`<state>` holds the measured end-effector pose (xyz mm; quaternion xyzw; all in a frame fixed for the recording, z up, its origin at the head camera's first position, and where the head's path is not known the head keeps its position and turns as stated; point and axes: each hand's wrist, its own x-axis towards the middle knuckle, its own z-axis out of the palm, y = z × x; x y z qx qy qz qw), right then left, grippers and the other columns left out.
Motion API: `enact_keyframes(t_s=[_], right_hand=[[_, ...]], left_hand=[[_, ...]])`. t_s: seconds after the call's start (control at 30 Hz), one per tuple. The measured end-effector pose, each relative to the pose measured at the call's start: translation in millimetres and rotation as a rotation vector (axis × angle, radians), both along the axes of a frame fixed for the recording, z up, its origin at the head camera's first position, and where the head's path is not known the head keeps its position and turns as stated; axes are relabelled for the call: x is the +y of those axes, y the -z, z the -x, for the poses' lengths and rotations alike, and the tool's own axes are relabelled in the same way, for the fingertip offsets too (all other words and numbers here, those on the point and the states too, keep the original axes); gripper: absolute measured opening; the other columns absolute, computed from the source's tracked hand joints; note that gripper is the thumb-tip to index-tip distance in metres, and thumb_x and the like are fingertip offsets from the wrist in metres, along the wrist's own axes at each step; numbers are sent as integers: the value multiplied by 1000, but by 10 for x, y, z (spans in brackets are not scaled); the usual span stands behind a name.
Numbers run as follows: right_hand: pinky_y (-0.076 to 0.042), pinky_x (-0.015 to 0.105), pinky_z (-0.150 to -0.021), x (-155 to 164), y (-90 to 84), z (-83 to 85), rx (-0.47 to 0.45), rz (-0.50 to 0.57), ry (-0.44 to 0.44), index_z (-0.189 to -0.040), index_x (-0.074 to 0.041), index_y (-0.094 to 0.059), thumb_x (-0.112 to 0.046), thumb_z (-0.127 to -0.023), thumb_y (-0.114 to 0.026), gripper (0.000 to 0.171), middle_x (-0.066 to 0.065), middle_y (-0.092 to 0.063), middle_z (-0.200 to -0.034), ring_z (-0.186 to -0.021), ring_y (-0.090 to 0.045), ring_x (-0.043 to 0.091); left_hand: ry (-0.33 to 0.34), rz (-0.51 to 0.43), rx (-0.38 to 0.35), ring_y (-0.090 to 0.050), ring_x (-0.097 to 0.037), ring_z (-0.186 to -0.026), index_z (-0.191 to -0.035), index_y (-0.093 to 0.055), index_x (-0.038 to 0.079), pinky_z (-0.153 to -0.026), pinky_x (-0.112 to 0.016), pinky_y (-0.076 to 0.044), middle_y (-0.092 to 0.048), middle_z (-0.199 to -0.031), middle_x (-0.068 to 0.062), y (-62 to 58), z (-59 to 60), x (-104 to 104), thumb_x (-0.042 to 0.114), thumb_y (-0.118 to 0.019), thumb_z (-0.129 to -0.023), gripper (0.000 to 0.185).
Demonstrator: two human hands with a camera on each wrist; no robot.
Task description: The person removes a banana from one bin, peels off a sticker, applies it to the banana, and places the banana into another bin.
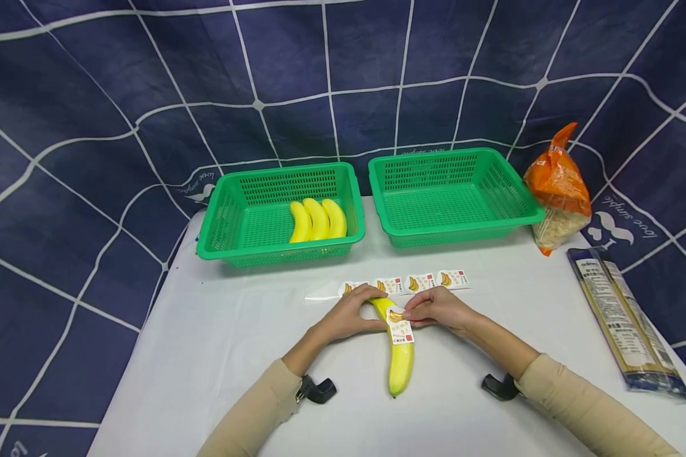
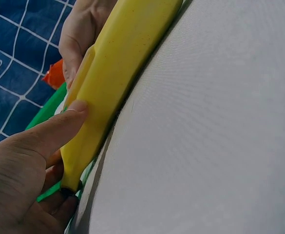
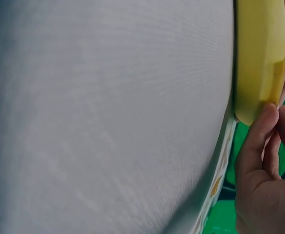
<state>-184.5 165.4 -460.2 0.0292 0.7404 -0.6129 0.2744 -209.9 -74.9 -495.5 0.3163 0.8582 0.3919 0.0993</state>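
Observation:
A yellow banana (image 1: 401, 369) lies on the white table, its far end between the thumb and fingers of my left hand (image 1: 350, 315). In the left wrist view the left thumb (image 2: 59, 127) presses the side of the banana (image 2: 120, 58) near its dark tip. A white label sticker (image 1: 400, 329) with a banana picture lies over the banana's upper half. My right hand (image 1: 441, 310) pinches the sticker's upper right edge between thumb and fingers. In the right wrist view, those fingertips (image 3: 267, 117) are right at the banana (image 3: 256, 53).
Behind the hands lies a strip of several similar stickers (image 1: 420, 283). One green basket (image 1: 286, 257) holds three bananas (image 1: 319, 219); another green basket (image 1: 463, 233) stands to its right. An orange bag (image 1: 560, 184) and long noodle-like packs (image 1: 623, 320) sit at the right.

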Motion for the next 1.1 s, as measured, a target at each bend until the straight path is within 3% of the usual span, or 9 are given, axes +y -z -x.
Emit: enact_keyframes(t_s=[0.23,0.33,0.53,0.7,0.83,1.1], right_hand=[[-60,25,-69,3,26,-22,28,-39,-12,-102,10,-67,-7,-82,-75,27,4,-74,-79,-70,-69,9],[-59,25,-70,-3,25,-39,87,-102,-21,-104,7,-68,-11,-82,-77,30,4,-73,-82,-73,-69,10],[-56,21,-68,0,-30,-127,422,-296,-52,-101,-2,-72,-18,-78,-81,29,5,-74,-84,-75,-69,11],[-57,21,-70,8,-75,-219,646,-356,-136,-104,-4,-73,-19,-76,-83,33,4,-75,-88,-77,-69,7],[-58,22,-75,2,-74,-279,705,-386,-180,-108,-5,-73,-21,-76,-83,37,3,-76,-94,-82,-70,8],[-58,25,-82,-37,-50,-325,699,-436,-232,-113,-8,-72,-23,-77,-82,40,5,-74,-110,-97,-72,17]], left_hand=[[4,6,-19,-54,-15,-122,-128,-62,17,-108,-40,-42,-60,-128,2,12,-4,9,40,-81,-77,59],[2,11,-15,-53,-16,-123,-128,-62,17,-109,-41,-41,-60,-128,1,14,-6,8,41,-81,-77,60],[1,14,-8,-53,-18,-124,-129,-61,17,-110,-43,-40,-60,-129,0,3,-3,3,40,-81,-77,60],[0,15,-2,-54,-18,-124,-130,-61,16,-109,-45,-40,-60,-129,0,-15,-2,-8,41,-80,-79,60],[1,11,-10,-54,-17,-122,-129,-61,16,-109,-44,-41,-60,-128,0,-17,0,-14,40,-80,-79,59],[1,19,-27,-53,-17,-123,-130,-60,17,-110,-43,-40,-60,-129,2,-12,-1,-8,41,-80,-78,60]])
